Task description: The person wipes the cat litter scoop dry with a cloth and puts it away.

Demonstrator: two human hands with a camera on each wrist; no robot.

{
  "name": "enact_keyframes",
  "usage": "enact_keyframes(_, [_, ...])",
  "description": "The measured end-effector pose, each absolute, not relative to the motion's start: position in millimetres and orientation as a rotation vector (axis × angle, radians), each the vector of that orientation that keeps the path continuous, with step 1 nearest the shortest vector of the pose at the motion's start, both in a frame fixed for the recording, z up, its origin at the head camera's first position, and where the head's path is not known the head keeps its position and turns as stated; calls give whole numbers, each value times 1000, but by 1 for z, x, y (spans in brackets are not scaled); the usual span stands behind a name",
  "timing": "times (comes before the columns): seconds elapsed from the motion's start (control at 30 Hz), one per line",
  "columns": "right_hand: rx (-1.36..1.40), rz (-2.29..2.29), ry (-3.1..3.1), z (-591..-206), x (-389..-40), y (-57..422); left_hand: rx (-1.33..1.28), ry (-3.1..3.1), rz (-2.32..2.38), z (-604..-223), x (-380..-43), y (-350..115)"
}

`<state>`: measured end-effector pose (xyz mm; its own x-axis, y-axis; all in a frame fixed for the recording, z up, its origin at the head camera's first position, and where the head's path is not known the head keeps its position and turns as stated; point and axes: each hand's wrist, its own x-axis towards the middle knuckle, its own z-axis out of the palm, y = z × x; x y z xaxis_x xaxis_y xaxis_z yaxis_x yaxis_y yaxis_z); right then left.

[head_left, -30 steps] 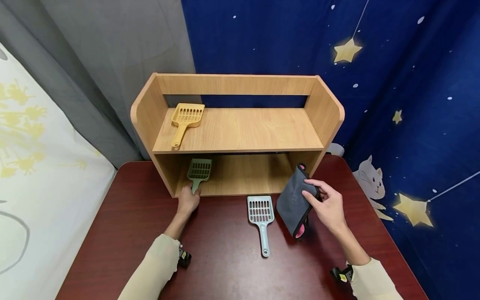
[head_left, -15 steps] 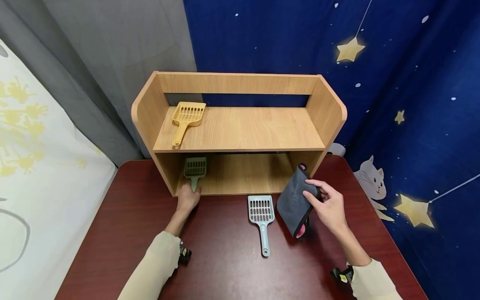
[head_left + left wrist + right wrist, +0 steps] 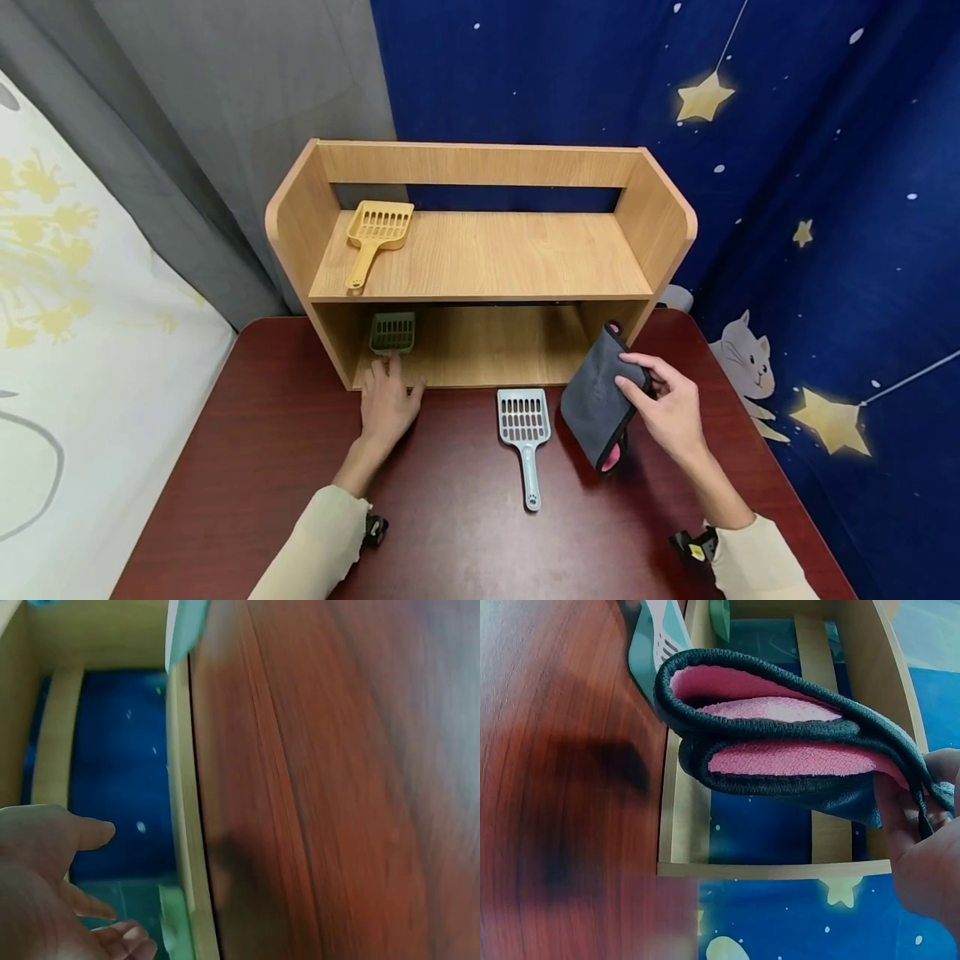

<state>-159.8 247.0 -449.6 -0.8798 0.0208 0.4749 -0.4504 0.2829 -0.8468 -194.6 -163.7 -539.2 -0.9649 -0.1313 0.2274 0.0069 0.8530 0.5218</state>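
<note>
A green litter scoop lies on the lower shelf at the left, its handle largely hidden behind my left hand. That hand is at the shelf's front edge, fingers loosely extended and holding nothing; in the left wrist view its thumb and fingers stand apart beside a green strip of the scoop. My right hand pinches the edge of a folded grey cloth, which leans upright at the right front of the shelf. The right wrist view reveals the cloth's pink fleecy inside and black stitched border.
A two-tier wooden shelf stands at the back of the dark red table. On its upper tier, at the left, rests a yellow litter scoop. A light blue scoop lies on the table before the shelf, between my hands.
The green scoop has gone slightly left and back onto the lower shelf, and my left hand has let go and drawn back a little. My right hand still pinches the cloth.
</note>
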Motion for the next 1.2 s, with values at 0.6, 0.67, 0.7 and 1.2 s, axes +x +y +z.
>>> enact_keyframes(0.6, [523,1344,-2322,-414,-156,262,-157,-2929,-897,-546,-145,-69])
enact_keyframes(0.67, [546,1322,-2332,-413,-157,265,-165,-2968,-894,-551,-141,-61])
enact_keyframes(0.7, [557,1323,-2333,-413,-158,267,-165,-2981,-903,-553,-140,-57])
enact_keyframes(1.2, [595,1233,-2326,-409,-156,281,-160,-3007,-921,-553,-134,-23])
